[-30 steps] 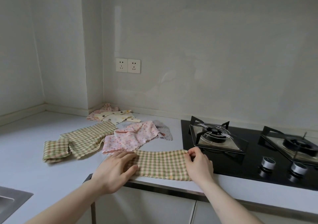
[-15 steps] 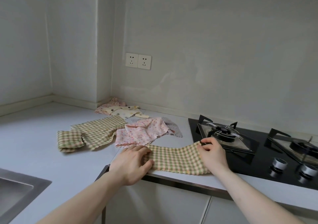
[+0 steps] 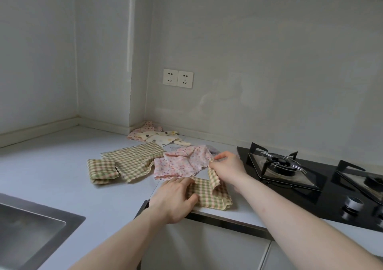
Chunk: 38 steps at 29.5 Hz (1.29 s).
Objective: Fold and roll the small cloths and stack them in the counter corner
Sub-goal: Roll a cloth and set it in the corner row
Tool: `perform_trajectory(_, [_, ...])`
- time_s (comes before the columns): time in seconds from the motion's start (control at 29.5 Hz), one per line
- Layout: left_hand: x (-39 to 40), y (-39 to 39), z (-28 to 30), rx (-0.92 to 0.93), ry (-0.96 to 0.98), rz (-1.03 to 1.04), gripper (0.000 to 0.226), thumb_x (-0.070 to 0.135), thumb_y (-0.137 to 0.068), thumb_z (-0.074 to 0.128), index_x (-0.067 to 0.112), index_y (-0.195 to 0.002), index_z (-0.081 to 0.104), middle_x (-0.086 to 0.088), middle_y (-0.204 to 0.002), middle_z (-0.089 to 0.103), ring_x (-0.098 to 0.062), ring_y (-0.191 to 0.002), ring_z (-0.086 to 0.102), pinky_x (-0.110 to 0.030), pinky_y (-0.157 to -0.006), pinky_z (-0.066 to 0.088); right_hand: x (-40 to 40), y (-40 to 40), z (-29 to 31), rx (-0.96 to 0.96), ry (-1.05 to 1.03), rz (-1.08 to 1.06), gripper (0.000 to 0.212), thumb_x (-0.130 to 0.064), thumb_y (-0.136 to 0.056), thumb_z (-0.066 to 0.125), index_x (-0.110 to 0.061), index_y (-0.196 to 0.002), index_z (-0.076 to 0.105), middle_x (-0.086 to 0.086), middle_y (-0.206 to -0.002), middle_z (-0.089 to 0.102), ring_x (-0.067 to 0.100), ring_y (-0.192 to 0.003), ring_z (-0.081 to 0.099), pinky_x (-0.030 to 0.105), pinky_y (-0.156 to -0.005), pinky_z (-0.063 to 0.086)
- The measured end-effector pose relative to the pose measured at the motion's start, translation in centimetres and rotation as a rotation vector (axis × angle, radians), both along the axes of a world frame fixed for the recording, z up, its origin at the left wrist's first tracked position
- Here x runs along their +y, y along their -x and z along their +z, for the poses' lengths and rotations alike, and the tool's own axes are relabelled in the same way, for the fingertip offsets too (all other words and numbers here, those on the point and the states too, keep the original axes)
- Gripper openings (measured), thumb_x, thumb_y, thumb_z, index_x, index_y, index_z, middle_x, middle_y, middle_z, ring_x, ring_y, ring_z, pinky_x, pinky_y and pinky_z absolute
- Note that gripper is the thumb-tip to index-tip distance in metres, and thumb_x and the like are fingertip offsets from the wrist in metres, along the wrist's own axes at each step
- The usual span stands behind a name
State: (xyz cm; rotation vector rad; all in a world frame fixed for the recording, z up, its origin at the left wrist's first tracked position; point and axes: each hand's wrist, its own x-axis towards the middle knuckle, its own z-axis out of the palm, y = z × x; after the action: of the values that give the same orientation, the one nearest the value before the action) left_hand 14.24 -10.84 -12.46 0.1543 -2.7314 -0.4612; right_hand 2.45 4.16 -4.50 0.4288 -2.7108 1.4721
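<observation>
Head view: right hand (image 3: pixel 228 167) has lifted the right end of the green check cloth (image 3: pixel 209 194) off the counter (image 3: pixel 62 166) and is carrying it leftward; 1 s ago that strip lay flat, stretched between both hands. Right fingers pinch the raised corner, thumb and forefinger closed on fabric. Left hand (image 3: pixel 174 197) presses flat on the cloth's left end, fingers spread narrow, pinning it at the counter's front edge. Reads as the fold in half starting, rolling not yet begun. Cloth is thin, limp, waffle-like weave, scalloped hem, droops where held. Behind it, just touching, a crumpled pink floral cloth (image 3: pixel 182 164); left of that a second check cloth (image 3: pixel 134 159) with 1 end already rolled into a fat tube (image 3: pixel 101 171). Spotted cream and pink cloths (image 3: pixel 157 135) sit heaped loose in the wall corner, not rolled. Glossy black gas hob (image 3: pixel 290 172) lies right, steel sink (image 3: pixel 24 228) lower left. Most cloths seem left to do.
</observation>
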Motion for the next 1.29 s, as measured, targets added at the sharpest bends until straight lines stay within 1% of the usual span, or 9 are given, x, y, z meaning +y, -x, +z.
perform_trajectory(0.07, [-0.1,-0.1,0.2,0.002,-0.057,0.003,0.045,0.046,-0.091,0.042,0.031,-0.132,0.054,0.006,-0.129,0.064,-0.018,-0.119,0.054,-0.034,-0.097,0.044,-1.1,-0.5,-0.6,-0.024,0.004,0.027,0.023,-0.022,-0.083,0.072,-0.025,-0.105,0.066,0.000,-0.108,0.067,0.018,-0.094,0.068,0.031,-0.078,0.059])
perform_trajectory(0.24, [-0.5,0.0,0.4,0.044,-0.272,0.039,0.040,0.039,-0.093,0.042,0.034,-0.130,0.056,0.006,-0.126,0.066,-0.015,-0.116,0.059,-0.033,-0.091,0.049,-2.1,-1.3,-1.6,-0.136,0.016,0.098,0.023,-0.012,-0.088,0.071,-0.016,-0.110,0.065,0.010,-0.085,0.075,0.018,-0.065,0.076,0.029,-0.056,0.062])
perform_trajectory(0.34, [-0.7,0.1,0.2,0.058,-0.343,0.056,0.043,0.045,-0.092,0.039,0.039,-0.133,0.053,0.011,-0.128,0.066,-0.013,-0.117,0.060,-0.037,-0.095,0.051,-0.8,-0.6,-2.3,0.000,-0.048,0.067,0.015,-0.019,-0.086,0.067,-0.025,-0.099,0.068,-0.002,-0.083,0.075,0.016,-0.073,0.075,0.037,-0.071,0.064])
perform_trajectory(0.44, [-0.5,0.1,0.1,0.080,-0.279,0.027,0.041,0.050,-0.090,0.039,0.039,-0.125,0.056,0.015,-0.127,0.061,-0.011,-0.116,0.058,-0.035,-0.095,0.050,1.3,0.2,-3.4,0.131,-0.167,-0.022,0.013,-0.029,-0.087,0.067,-0.031,-0.100,0.065,-0.013,-0.094,0.069,0.009,-0.089,0.066,0.033,-0.088,0.055])
perform_trajectory(0.64, [0.0,0.2,-0.2,0.078,-0.103,-0.026,0.045,0.058,-0.083,0.046,0.038,-0.120,0.062,0.023,-0.130,0.055,-0.006,-0.118,0.054,-0.029,-0.097,0.048,3.0,0.2,-6.6,0.073,-0.207,-0.040,0.040,-0.067,-0.090,0.053,-0.037,-0.116,0.059,-0.019,-0.109,0.066,0.010,-0.099,0.064,0.031,-0.085,0.051])
perform_trajectory(0.78, [-0.1,0.4,-0.1,0.090,-0.116,-0.025,0.042,0.053,-0.081,0.047,0.036,-0.117,0.063,0.022,-0.129,0.055,-0.007,-0.115,0.055,-0.029,-0.093,0.049,2.1,0.5,-6.4,0.058,-0.308,-0.026,0.048,-0.068,-0.081,0.049,-0.035,-0.113,0.064,-0.015,-0.109,0.069,0.015,-0.099,0.064,0.032,-0.084,0.052])
perform_trajectory(0.88, [-0.1,0.4,-0.1,0.070,-0.134,-0.026,0.039,0.052,-0.080,0.046,0.036,-0.112,0.062,0.021,-0.127,0.053,-0.008,-0.109,0.055,-0.031,-0.089,0.051,2.1,0.5,-6.5,0.055,-0.339,-0.023,0.040,-0.065,-0.076,0.049,-0.031,-0.092,0.063,-0.012,-0.094,0.069,0.016,-0.089,0.064,0.035,-0.082,0.054])
perform_trajectory(1.15, [1.2,0.0,0.4,0.237,-0.030,-0.173,0.033,0.040,-0.082,0.050,0.035,-0.108,0.070,0.021,-0.124,0.059,-0.005,-0.115,0.049,-0.031,-0.103,0.038,3.3,1.2,-6.8,0.015,-0.016,-0.002,0.017,-0.035,-0.083,0.070,-0.022,-0.092,0.063,-0.010,-0.087,0.070,0.016,-0.087,0.068,0.034,-0.080,0.053])
perform_trajectory(1.29, [3.2,-0.2,0.0,0.193,0.176,-0.273,0.033,0.048,-0.091,0.049,0.035,-0.116,0.066,0.018,-0.108,0.062,-0.007,-0.105,0.047,-0.028,-0.099,0.035,3.7,1.9,-7.5,-0.006,0.170,0.041,0.025,-0.041,-0.076,0.079,-0.032,-0.094,0.062,-0.008,-0.091,0.077,0.013,-0.083,0.074,0.039,-0.079,0.061])
